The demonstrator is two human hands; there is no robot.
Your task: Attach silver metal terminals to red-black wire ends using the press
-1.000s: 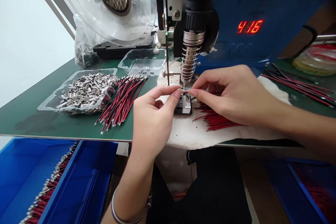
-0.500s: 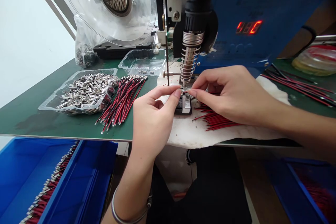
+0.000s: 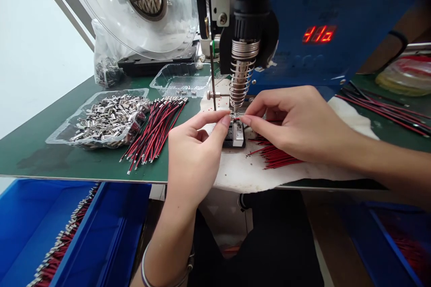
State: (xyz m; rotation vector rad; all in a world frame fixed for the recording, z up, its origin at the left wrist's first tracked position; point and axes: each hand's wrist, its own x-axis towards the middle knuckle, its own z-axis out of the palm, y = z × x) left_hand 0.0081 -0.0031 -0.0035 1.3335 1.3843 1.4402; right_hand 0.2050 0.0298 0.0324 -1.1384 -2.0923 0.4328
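Note:
My left hand (image 3: pixel 198 152) is pinched, thumb against index finger, at the small metal fixture (image 3: pixel 239 136) under the soldering iron (image 3: pixel 241 71). Whatever it holds is tiny and mostly covered by the fingertips. From the other side, my right hand (image 3: pixel 289 121) pinches a thin red wire (image 3: pixel 238 119) close to its end, just below the iron's tip. Red and black wires (image 3: pixel 279 154) lie beneath my right hand on a white cloth (image 3: pixel 245 177). To the left of my left hand is a pile of red-black wires with metal ends (image 3: pixel 156 130).
A clear tray (image 3: pixel 57 136) of metal connectors stands on the green table (image 3: pixel 27 157), with another clear tray (image 3: pixel 164 83) behind. The blue machine (image 3: pixel 303 67) with a red display rises at the back. Blue bins (image 3: pixel 111 224) with finished-looking wires sit below the table edge.
Both hands keep their pinch under the iron and have hardly moved. The whole view has shifted slightly, and the red digits on the display read differently.

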